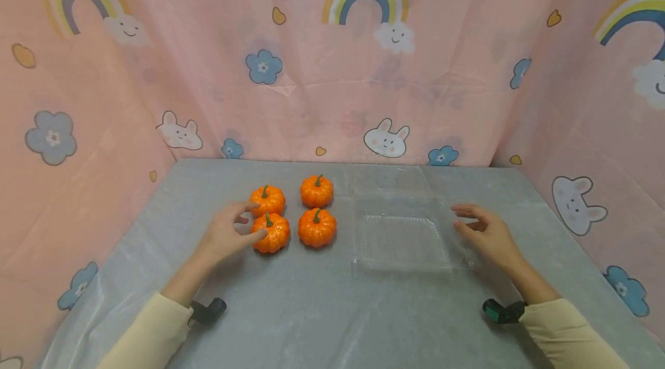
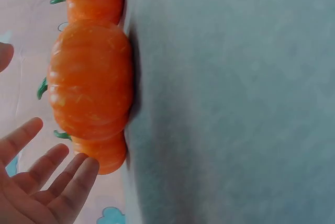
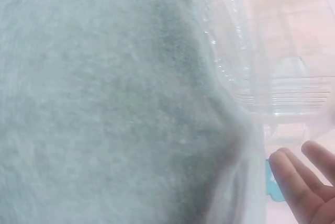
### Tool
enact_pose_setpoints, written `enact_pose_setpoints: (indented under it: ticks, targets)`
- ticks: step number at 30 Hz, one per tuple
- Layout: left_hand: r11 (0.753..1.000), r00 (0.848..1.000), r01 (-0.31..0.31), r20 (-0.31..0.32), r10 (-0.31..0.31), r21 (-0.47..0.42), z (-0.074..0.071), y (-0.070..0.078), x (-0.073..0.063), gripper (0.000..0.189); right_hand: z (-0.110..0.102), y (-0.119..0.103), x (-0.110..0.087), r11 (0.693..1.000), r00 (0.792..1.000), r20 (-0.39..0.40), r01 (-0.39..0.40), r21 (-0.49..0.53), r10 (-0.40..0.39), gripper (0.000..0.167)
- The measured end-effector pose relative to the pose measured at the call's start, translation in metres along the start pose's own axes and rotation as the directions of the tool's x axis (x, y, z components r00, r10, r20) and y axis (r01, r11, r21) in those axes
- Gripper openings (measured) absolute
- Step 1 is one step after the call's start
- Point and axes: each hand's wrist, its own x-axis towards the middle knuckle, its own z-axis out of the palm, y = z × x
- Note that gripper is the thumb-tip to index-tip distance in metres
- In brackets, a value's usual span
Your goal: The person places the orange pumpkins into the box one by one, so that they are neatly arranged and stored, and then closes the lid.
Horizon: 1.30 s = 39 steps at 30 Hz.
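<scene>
Two small orange pumpkins with green stems, a front-left pumpkin (image 1: 272, 236) and a back-left pumpkin (image 1: 269, 200), lie closest to my left hand (image 1: 227, 234). Its thumb and fingers are spread at their left side, and the thumb overlaps the front one in the head view. In the left wrist view, the fingers (image 2: 78, 187) are apart beside an orange pumpkin (image 2: 91, 77). My right hand (image 1: 487, 234) hovers with loosely bent fingers just right of a clear plastic container (image 1: 402, 239). The right wrist view shows its fingertips (image 3: 280, 158) near the container wall (image 3: 282, 85), holding nothing.
Two more pumpkins, a back-right one (image 1: 316, 190) and a front-right one (image 1: 317, 228), stand between the left pair and the container. The container's clear lid (image 1: 387, 179) is folded open toward the back. A pink patterned curtain (image 1: 312, 97) encloses the grey-covered table (image 1: 312, 311).
</scene>
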Motion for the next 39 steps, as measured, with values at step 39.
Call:
enact_pose_setpoints:
  ticks: [39]
  targets:
    - [0.992, 0.995, 0.089, 0.053, -0.084, -0.092, 0.008, 0.003, -0.001, 0.062, 0.018, 0.015, -0.001, 0.942, 1.000, -0.023, 0.011, 0.336, -0.003, 0.034]
